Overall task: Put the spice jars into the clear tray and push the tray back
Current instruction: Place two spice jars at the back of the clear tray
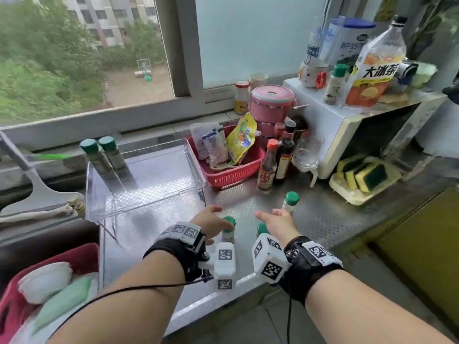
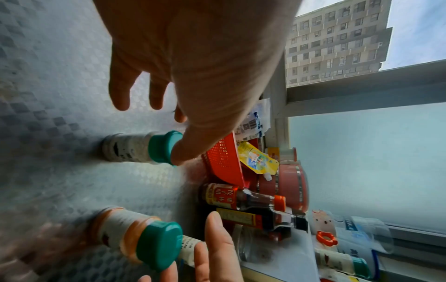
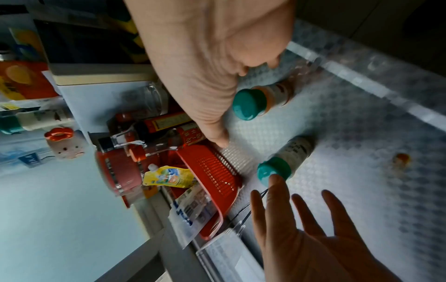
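Green caps are marking the spice jars. In the head view, two dark jars (image 1: 106,157) are standing upright in the far left corner of the clear tray (image 1: 159,194), at the middle left of the frame. Lower down, the left hand (image 1: 211,223) is covering most of a pale jar (image 1: 228,229), so only its cap and part of its body are showing. The right hand (image 1: 278,224) is hiding nearly all of an orange jar (image 1: 261,228); just a sliver of cap is peeking out left of the wrist. A third loose jar (image 1: 290,202) is standing on the counter (image 1: 323,219), just beyond the right hand's fingers. Motion blur is softening both hands.

From the left wrist, the left hand (image 2: 193,66) is spreading open at the top of the frame, holding nothing; its thumb tip is lying at the rim of the pale jar's (image 2: 142,147) cap, contact uncertain. The orange jar (image 2: 137,236) is sitting at the lower left, with the right hand's fingertips (image 2: 217,238) just beside its cap.

From the right wrist, the right hand (image 3: 212,63) is filling the top centre, fingers loosely curved and gripping nothing, with the orange jar (image 3: 263,101) just below its palm. The left hand (image 3: 301,229) is splaying open at the lower right, one fingertip overlapping the pale jar's (image 3: 287,160) cap. The tray's edge (image 3: 217,246) is being cut off at the bottom.
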The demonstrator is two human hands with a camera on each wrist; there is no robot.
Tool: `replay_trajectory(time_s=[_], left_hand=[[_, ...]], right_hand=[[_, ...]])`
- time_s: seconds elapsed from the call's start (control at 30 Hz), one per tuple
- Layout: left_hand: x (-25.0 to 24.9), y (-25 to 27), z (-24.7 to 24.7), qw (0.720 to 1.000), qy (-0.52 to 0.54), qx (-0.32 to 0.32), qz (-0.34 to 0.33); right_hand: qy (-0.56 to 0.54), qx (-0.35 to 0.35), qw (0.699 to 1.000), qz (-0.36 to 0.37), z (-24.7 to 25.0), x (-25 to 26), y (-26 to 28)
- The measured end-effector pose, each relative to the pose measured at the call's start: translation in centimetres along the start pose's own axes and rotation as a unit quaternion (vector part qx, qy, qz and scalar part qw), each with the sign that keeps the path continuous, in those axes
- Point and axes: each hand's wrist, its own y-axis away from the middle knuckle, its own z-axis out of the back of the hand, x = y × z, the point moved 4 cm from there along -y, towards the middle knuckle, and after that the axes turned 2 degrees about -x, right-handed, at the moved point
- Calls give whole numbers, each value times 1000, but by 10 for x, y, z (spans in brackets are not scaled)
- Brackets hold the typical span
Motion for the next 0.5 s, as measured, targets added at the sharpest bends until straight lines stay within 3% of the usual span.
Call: replay_trajectory(time_s=[0.13, 0.33, 0.5], left_hand=[[7, -9, -7, 999, -30, -1, -23], [17, -18, -15, 996, -81, -6, -37], [17, -24, -17, 992, -110, -18, -62]], right_hand=[[-38, 21, 998, -36, -8, -27, -16], [14, 26, 999, -23, -10, -51, -25], [-5, 26, 1000, -16, -4, -49, -23]])
